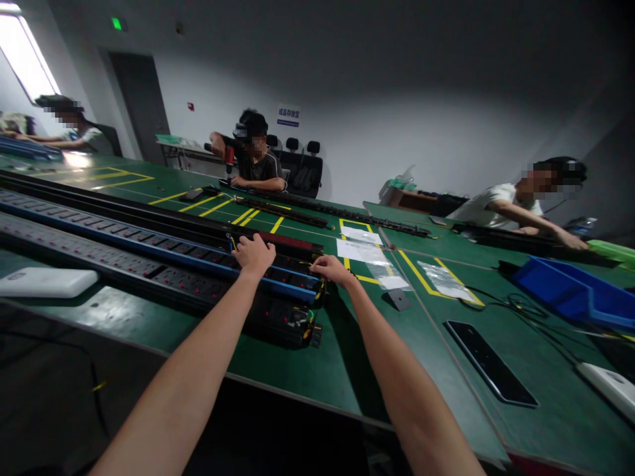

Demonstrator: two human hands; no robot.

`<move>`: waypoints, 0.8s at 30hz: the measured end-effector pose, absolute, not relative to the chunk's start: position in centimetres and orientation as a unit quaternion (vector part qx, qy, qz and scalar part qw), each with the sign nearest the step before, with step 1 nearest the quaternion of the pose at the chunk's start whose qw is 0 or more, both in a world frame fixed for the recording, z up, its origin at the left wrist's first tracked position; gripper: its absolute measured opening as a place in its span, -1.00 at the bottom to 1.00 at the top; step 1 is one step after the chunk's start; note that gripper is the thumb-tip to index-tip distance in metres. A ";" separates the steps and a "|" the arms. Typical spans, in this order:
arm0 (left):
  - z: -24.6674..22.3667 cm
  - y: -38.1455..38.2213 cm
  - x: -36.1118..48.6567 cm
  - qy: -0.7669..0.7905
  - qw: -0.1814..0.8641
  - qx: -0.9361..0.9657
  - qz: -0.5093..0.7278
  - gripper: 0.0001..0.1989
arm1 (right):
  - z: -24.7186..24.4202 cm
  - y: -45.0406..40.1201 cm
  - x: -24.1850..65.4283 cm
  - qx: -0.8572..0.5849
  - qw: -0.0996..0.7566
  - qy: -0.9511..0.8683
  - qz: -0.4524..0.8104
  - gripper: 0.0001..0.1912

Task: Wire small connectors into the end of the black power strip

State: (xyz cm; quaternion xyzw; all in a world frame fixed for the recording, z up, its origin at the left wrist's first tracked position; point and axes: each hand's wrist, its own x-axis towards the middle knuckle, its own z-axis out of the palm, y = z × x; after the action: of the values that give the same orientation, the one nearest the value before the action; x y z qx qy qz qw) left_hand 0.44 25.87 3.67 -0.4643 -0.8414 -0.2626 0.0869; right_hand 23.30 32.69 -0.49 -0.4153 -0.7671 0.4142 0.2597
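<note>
Long rails lie side by side across the green table: a black strip with red dots, a blue-edged strip and a dark housing behind them. My left hand rests over the blue-edged strip, fingers bent, beside a small blue and yellow wire. What its fingertips hold, if anything, is hidden. My right hand is pinched at the right end of the same strip, where small wires show; the thing between its fingertips is too small to name.
A black phone, a blue bin, cables and a small dark plate lie to the right. Papers sit beyond my right hand. A white device is at left. Three people work around the table, one holding a red drill.
</note>
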 end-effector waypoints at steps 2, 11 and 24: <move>3.6 25.9 0.5 -0.842 0.087 -0.466 -0.258 -0.56 | -0.5 32.7 23.3 -0.411 0.260 -0.771 0.410 -0.81; 3.3 26.1 0.7 -0.842 0.091 -0.480 -0.228 -0.59 | -0.5 32.8 23.5 -0.395 0.257 -0.778 0.416 -0.72; 3.7 25.8 0.7 -0.839 0.095 -0.493 -0.208 -0.60 | -0.8 33.3 23.5 -0.396 0.261 -0.799 0.369 -0.76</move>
State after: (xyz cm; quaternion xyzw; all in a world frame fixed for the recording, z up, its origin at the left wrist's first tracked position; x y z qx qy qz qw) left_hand 0.72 25.83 3.67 -0.4930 -0.8395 -0.2078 0.0955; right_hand 23.45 33.26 -0.85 -0.3964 -0.7994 0.3686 0.2608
